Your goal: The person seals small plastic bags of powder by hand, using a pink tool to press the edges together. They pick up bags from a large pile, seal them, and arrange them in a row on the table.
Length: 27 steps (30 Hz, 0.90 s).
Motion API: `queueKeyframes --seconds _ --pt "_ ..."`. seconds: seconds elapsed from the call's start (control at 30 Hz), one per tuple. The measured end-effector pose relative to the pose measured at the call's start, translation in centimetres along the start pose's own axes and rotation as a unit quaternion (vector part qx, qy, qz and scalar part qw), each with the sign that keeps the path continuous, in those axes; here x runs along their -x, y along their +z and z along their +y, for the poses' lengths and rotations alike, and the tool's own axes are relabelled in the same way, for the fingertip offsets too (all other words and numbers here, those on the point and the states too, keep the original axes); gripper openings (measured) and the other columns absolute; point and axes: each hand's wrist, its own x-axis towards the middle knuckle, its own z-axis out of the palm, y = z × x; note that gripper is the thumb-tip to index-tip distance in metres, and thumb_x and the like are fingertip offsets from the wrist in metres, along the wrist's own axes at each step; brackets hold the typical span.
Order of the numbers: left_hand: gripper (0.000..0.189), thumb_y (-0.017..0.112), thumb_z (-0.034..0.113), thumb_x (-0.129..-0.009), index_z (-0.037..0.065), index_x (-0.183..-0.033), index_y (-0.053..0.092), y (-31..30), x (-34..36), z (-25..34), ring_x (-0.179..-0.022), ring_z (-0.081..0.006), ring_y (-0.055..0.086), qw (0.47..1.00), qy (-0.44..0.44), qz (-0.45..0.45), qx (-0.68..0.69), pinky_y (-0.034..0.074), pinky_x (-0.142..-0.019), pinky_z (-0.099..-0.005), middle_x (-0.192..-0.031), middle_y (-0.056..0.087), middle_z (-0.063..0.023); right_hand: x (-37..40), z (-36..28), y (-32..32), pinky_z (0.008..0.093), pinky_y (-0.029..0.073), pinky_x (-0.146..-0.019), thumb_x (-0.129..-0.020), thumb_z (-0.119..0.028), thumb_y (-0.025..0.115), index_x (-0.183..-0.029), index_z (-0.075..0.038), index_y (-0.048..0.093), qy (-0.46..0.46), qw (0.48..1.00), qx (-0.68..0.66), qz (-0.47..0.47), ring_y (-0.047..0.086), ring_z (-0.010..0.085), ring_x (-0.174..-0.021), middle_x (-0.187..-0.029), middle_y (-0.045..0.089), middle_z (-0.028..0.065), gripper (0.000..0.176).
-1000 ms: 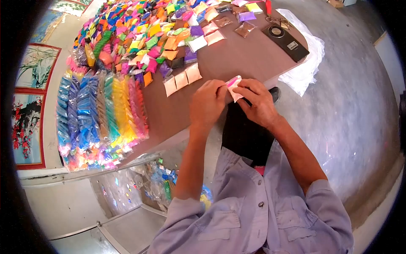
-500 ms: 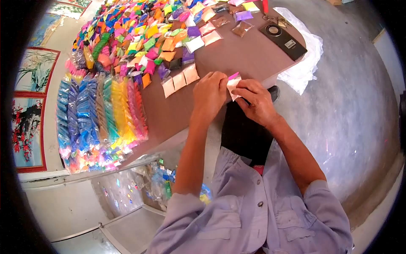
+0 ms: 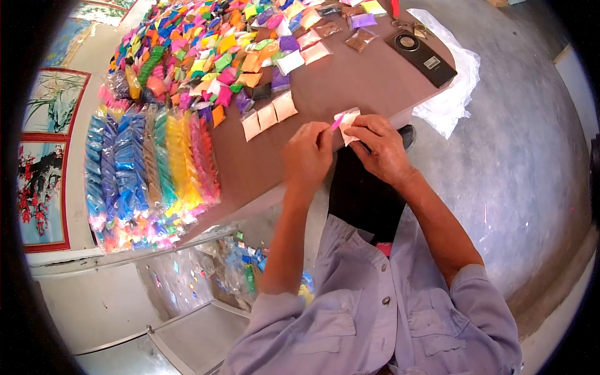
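My right hand [image 3: 381,149] pinches a small pale-pink packet [image 3: 348,119] in clear wrap above the table's near edge. Thumb and fingers of my left hand [image 3: 307,153] are closed on a thin bright pink strip [image 3: 337,122], which slants across the packet's left side. What kind of thing the strip is, I cannot make out. Just beyond my left hand, three joined pale-pink packets [image 3: 267,116] lie in a row on the brown table [image 3: 250,165].
A heap of small colourful packets [image 3: 212,53] covers the table's far left. Bundled bags of coloured twisted strips [image 3: 150,162] lie nearer. At the right are a dark phone [image 3: 422,59], keys [image 3: 420,29] and a white plastic sheet [image 3: 447,106]. Plastic scraps [image 3: 240,269] sit below the table.
The pink strip has shifted from the packet's top edge to its left side and tilted more steeply. My left hand has turned slightly, and the packet's face shows more.
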Motion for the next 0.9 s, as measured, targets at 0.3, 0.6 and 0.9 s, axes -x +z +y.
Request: queueKeyframes --seconds 0.3,0.6,0.9 --pt "0.009 0.070 0.010 -0.096 0.002 -0.096 0.071 0.8 0.1 -1.7 -0.078 -0.0368 0.069 0.999 0.009 0.004 -0.042 0.054 -0.070 -0.0430 -0.087 0.071 -0.0178 -0.5 -0.7 -0.5 0.0462 0.054 -0.099 -0.080 -0.004 0.081 -0.114 -0.007 0.072 0.004 1.000 0.017 -0.022 0.066 0.0366 -0.111 -0.120 0.069 0.0133 0.034" --pt "0.006 0.071 0.007 -0.095 0.001 -0.095 0.071 -0.1 2.1 1.4 -0.071 -0.0280 0.069 0.998 -0.058 0.020 0.032 0.054 -0.068 -0.0385 -0.084 0.070 -0.0162 -0.9 0.3 -0.6 0.0468 0.054 -0.099 -0.085 -0.011 0.078 -0.115 -0.002 0.072 0.010 1.000 0.013 -0.027 0.066 0.0386 -0.113 -0.127 0.070 0.0168 0.032" --pt "0.007 0.071 0.007 -0.096 0.000 -0.095 0.071 0.1 2.0 -1.5 -0.072 -0.0303 0.070 0.999 -0.033 0.021 -0.024 0.053 -0.066 -0.0388 -0.085 0.070 -0.0173 -1.3 0.0 -0.7 0.0456 0.053 -0.102 -0.084 -0.017 0.083 -0.120 -0.003 0.072 0.031 0.997 0.041 -0.056 0.065 0.0370 -0.115 -0.128 0.070 0.0154 0.040"
